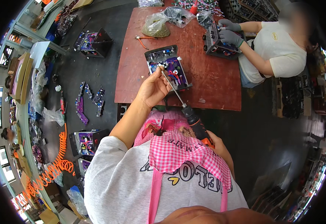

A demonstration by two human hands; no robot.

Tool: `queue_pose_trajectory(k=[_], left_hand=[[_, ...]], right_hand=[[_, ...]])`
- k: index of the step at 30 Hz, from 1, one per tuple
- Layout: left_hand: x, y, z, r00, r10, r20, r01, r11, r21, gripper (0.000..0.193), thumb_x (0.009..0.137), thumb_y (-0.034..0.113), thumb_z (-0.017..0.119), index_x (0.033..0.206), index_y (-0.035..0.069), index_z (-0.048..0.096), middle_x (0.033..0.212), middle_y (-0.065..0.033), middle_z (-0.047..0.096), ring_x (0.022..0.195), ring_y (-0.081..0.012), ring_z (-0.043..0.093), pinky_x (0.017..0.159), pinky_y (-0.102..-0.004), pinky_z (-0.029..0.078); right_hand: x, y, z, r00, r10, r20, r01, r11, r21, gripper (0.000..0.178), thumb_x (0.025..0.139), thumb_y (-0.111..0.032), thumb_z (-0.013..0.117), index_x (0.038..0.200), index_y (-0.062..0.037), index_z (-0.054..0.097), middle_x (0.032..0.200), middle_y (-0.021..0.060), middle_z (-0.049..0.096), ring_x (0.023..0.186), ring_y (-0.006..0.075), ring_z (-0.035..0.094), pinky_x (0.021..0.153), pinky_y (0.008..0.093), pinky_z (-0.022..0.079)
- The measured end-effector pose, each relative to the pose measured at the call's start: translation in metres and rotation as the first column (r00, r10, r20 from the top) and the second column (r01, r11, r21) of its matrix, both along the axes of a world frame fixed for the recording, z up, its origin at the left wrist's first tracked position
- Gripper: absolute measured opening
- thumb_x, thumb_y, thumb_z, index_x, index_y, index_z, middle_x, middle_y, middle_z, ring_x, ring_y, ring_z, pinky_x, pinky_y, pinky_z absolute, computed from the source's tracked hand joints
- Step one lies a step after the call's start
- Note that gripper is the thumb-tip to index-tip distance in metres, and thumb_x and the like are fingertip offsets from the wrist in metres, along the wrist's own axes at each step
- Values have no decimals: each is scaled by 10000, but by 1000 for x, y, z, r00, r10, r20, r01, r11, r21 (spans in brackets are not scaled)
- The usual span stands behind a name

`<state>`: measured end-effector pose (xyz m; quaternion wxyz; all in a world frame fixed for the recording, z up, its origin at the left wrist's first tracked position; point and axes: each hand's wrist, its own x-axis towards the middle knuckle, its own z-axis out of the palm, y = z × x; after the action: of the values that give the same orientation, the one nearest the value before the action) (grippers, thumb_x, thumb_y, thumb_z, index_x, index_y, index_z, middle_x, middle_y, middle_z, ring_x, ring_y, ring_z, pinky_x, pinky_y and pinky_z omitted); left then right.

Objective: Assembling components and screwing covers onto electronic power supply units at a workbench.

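My right hand [219, 145] grips a black and orange power screwdriver [196, 123], held at the front of my apron with its long metal bit slanting up and left. The bit's tip reaches the fingers of my left hand [154, 89]. Thumb and forefinger of that hand are pinched together there; what they hold is too small to make out. Just beyond the left hand, an opened metal device housing [170, 67] sits near the table's front edge. Purple circuit boards and red and blue wires show inside it. My left hand partly covers its near left side.
On the red-brown table [215, 89] lie a plastic bag of small parts [156, 27] and an orange-handled tool [144, 39]. At right a co-worker's grey-gloved hands [230, 36] work on another housing [219, 48]. Left are circuit boards [81, 104] and a coiled orange hose [60, 160].
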<state>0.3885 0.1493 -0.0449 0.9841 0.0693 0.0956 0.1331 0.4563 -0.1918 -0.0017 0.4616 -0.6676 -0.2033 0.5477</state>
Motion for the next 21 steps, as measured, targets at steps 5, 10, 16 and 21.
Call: queue_pose_trajectory(k=[5, 10, 16, 21], left_hand=[[-1, -4, -2, 1000, -8, -3, 7, 1000, -15, 138, 1001, 255, 577, 1045, 149, 654, 932, 22, 599, 850, -136, 562, 829, -321, 487], [-1, -7, 0, 1000, 2, -3, -2, 999, -35, 149, 1000, 257, 578, 1036, 141, 665, 944, 10, 624, 882, -142, 585, 831, -311, 492], [-1, -9, 8, 999, 25, -22, -24, 999, 45, 154, 1003, 250, 573, 1040, 129, 661, 928, 14, 613, 854, -130, 580, 814, -301, 500], [-4, -10, 14, 994, 81, -76, -64, 977, 203, 179, 1006, 245, 568, 1111, 117, 635, 932, 22, 604, 835, -120, 579, 793, -296, 509]], right_hand=[[-2, -1, 0, 1000, -8, 9, 8, 1000, 16, 803, 825, -345, 795, 1436, 27, 429, 1293, 139, 585, 1161, 183, 563, 1013, 317, 425], [-1, -3, 0, 1000, 8, 12, -8, 1000, 16, 800, 823, -333, 797, 1434, 30, 430, 1294, 144, 590, 1170, 185, 561, 1021, 321, 421], [-2, -8, -8, 1000, -17, -13, 17, 999, 27, 785, 822, -302, 800, 1431, 28, 432, 1288, 143, 596, 1174, 186, 564, 1024, 324, 420], [-3, -7, -10, 1000, -18, 0, 18, 999, 30, 787, 820, -305, 802, 1428, 31, 433, 1287, 143, 594, 1177, 186, 561, 1024, 325, 420]])
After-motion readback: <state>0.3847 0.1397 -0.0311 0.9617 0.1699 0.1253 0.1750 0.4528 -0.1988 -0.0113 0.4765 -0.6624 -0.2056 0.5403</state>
